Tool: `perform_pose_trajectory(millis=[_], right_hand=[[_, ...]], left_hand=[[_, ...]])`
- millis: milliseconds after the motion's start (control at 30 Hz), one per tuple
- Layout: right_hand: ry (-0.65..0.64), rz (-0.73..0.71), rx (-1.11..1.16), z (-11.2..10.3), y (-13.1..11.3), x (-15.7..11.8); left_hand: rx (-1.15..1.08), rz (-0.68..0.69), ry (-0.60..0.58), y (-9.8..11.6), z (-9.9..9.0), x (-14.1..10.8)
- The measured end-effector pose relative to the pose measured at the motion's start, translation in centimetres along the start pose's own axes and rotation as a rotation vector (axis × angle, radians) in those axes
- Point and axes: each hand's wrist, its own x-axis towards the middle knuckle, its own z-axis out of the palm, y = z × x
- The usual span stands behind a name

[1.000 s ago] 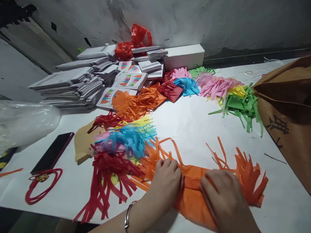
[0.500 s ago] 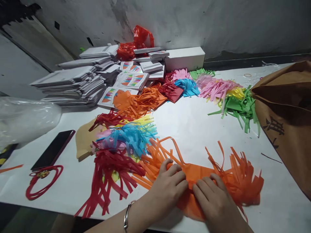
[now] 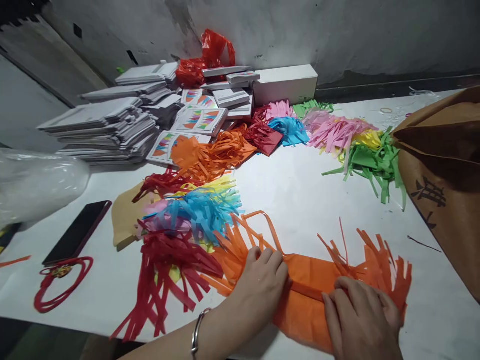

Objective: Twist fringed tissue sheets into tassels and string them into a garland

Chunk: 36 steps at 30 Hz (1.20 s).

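Observation:
A sheet of orange tissue paper (image 3: 305,312) with fringed ends lies on the white table at the front. A narrow rolled or folded ridge crosses its middle. My left hand (image 3: 257,295), with a silver bracelet at the wrist, has curled fingers gripping the ridge near the left fringe. At the right, my right hand (image 3: 362,317) grips the same ridge with its fingers bent over the paper. Its fingertips are partly hidden. Dark red fringed tissue paper (image 3: 168,260) and blue fringed tissue paper (image 3: 200,210) lie left of my hands.
White packets (image 3: 108,125) are stacked at the back left near a red plastic bag (image 3: 217,50) and a white box (image 3: 287,82). A phone (image 3: 77,232) and a red cord (image 3: 62,287) lie left. Green fringe (image 3: 375,160) sits beside a brown bag (image 3: 442,165) at right.
My right hand has moved right along the orange tissue paper, uncovering more of the ridge between my hands. The left hand stays almost in place.

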Motion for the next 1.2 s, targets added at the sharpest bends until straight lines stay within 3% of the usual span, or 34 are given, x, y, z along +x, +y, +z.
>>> perform_pose_trajectory(millis=[133, 300, 467, 567, 700, 867, 967, 1067, 1200], right_hand=[[0.022, -0.006, -0.038, 0.1, -0.3, 0.0], [0.013, -0.191, 0.110, 1.1, -1.2, -0.1], [0.015, -0.165, 0.230, 1.6, -2.0, 0.7], [0.003, -0.138, 0.261, 1.5, -2.2, 1.1], [-0.014, -0.233, 0.256, 1.7, -2.2, 1.2], [0.075, -0.284, 0.288, 1.3, -0.4, -0.3], [0.060, -0.263, 0.261, 0.7, 1.1, -1.7], [0.040, -0.198, 0.230, 0.3, 1.5, -2.4], [0.046, -0.039, 0.195, 0.3, 0.4, -1.9]], left_hand=[[0.004, 0.026, 0.027, -0.3, 0.3, 0.4], [-0.124, 0.011, 0.069, -0.5, -0.1, 0.3], [-0.208, 0.228, 0.181, -0.9, -1.1, 0.0], [-0.188, 0.281, 0.198, -1.0, -1.3, 0.0], [-0.148, 0.329, 0.180, -0.9, -0.9, 0.1], [-0.219, 0.297, 0.161, -0.7, -0.7, -0.2], [-0.304, 0.238, 0.146, -0.7, -0.6, -0.4], [-0.363, 0.184, 0.152, -0.6, -0.2, -0.6], [-0.367, 0.087, 0.177, 0.3, 0.0, -0.7]])
